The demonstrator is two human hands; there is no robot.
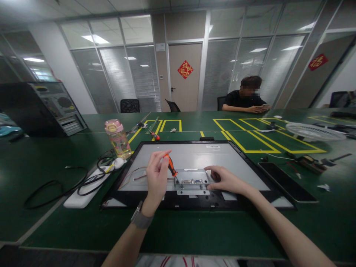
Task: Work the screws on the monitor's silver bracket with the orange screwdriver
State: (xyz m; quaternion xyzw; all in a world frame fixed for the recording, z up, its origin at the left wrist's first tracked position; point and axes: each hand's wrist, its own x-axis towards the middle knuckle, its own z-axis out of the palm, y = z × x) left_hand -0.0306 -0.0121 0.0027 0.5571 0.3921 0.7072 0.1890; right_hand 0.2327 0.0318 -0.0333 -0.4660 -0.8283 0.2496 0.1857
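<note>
Glass partitions and a pale door (pixel 186 89) with a red diamond sign stand far beyond the hands, behind a green surface (pixel 194 233) marked with yellow tape. Past the right hand, on the far side, sits a person (pixel 244 98) in black.

Directly under both hands lies a flat panel (pixel 194 152) with a dark frame, and on its near part, between the hands, a metal bracket (pixel 185 174). Fingers of the left hand (pixel 158 174) are closed around an orange-and-black screwdriver (pixel 171 166), slanted down to the bracket's left part. Thumb and forefinger of the right hand (pixel 222 178) touch the bracket's right edge, spread apart; whether they grip it I cannot tell.

Left of the left hand are a white power strip (pixel 79 198) and, farther off, a pink-lidded bottle (pixel 118 141). Right of the right hand lies a black flat device (pixel 286 181).
</note>
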